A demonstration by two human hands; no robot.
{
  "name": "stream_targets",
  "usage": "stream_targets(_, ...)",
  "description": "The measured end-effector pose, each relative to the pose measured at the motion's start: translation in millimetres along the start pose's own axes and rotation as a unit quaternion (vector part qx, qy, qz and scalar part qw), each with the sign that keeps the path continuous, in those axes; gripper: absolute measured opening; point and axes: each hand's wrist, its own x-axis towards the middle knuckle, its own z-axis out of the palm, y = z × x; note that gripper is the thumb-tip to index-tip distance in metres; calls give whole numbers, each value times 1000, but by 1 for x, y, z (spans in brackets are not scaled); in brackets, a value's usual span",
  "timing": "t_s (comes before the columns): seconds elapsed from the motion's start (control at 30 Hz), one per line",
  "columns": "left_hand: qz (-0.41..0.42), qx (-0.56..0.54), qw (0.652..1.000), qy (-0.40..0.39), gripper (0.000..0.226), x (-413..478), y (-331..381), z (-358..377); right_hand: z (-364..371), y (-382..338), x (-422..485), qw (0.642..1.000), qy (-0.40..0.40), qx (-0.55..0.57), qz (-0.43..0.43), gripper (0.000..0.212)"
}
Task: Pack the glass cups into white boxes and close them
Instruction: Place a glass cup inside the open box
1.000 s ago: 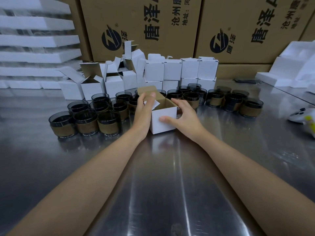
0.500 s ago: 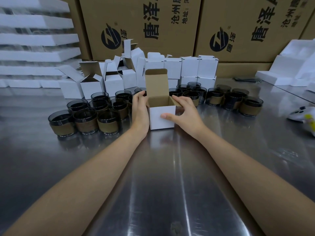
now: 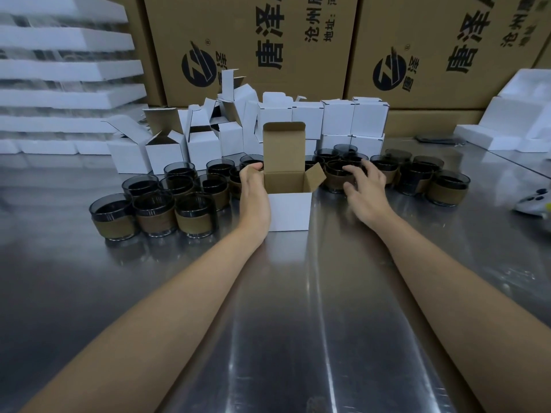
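A small white box (image 3: pixel 289 210) stands open on the steel table, its brown lid flap upright and its inside empty as far as I can see. My left hand (image 3: pixel 254 194) grips the box's left side, thumb at the top edge. To the right, my right hand (image 3: pixel 364 192) hovers with spread fingers over a dark glass cup with a brown sleeve (image 3: pixel 336 179), holding nothing. Several more such cups (image 3: pixel 155 212) stand in groups left and right of the box.
Several white boxes (image 3: pixel 337 120), some closed and some with open flaps, are piled behind the cups. Large brown cartons (image 3: pixel 253 49) line the back. White foam trays (image 3: pixel 65 70) are stacked at left, foam pieces (image 3: pixel 512 120) at right. A white controller (image 3: pixel 535 201) lies at the right edge.
The box lid flap went from folded down to fully upright. My right hand left the box's front and moved right toward the cups. My left hand stayed on the box.
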Motion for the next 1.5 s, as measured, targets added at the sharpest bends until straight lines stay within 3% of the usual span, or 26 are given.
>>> stream_targets(0.13, 2, 12, 1000, -5, 19, 1, -1, 1, -2, -4, -4, 996, 50, 69, -2, 20)
stream_targets(0.47, 76, 110, 989, -56, 33, 1, -11, -1, -19, -15, -5, 953, 102, 278, 58, 5)
stream_targets(0.57, 89, 118, 986, -77, 24, -1, -10, -2, -38, -38, -2, 931, 81, 355, 12, 10)
stream_targets(0.7, 87, 133, 983, -86, 22, -2, -9, -2, -60, -74, -6, 907, 25, 402, -118, 11)
stream_targets(0.83, 96, 160, 979, -83, 27, -1, -11, -4, -58, -95, -10, 931, -6, 332, -152, 9)
stream_targets(1.0, 108, 148, 981, -66, 51, 2, -14, -2, -44, -88, -14, 952, -36, 268, -143, 13)
stream_targets(1.3, 123, 170, 973, -95, 27, 0, -14, -4, -26, -76, -11, 966, -104, 171, -162, 11)
stream_targets(1.5, 134, 147, 976, -93, 38, 1, -14, -2, -14, -62, -11, 965, -129, 20, -226, 28)
